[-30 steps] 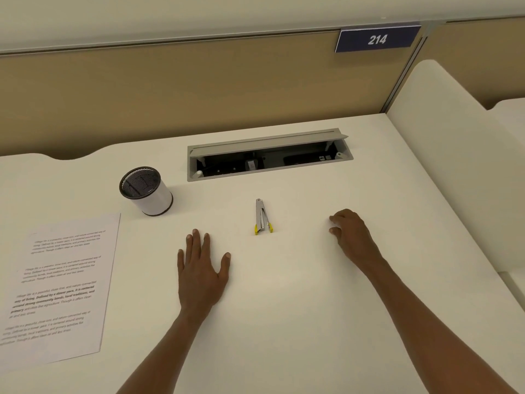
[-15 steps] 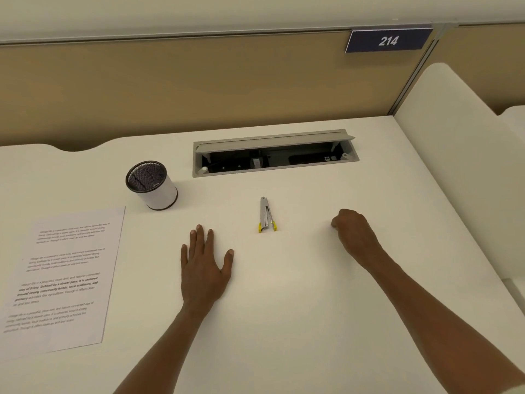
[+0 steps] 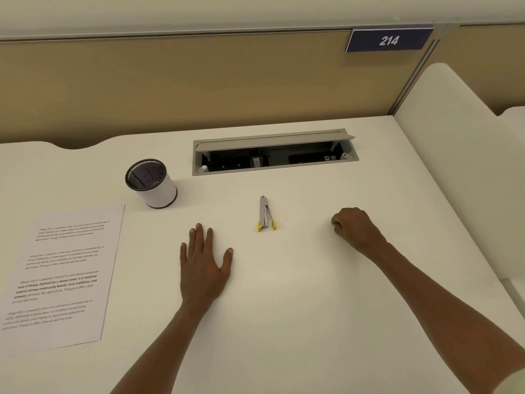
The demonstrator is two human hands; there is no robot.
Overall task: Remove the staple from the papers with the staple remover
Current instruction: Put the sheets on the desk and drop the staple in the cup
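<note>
Both hands rested on the white bench (image 3: 284, 322) and held nothing: the left hand (image 3: 203, 267) lay flat, palm down, fingers spread, and the right hand (image 3: 355, 228) sat with its fingers curled under into a loose fist. Far to the left lay the white printed papers (image 3: 61, 275), well apart from the left hand; any staple in them was too small to make out. Behind them stood a white cylindrical cup with a black mesh lining (image 3: 152, 183). Between the two hands, slightly farther from the person, lay the slim silver staple remover with yellow tips (image 3: 266, 214), untouched. Behind it sat an open grey cable tray (image 3: 274, 153), and on the tan partition hung a dark blue sign reading 214 (image 3: 389, 40).
</note>
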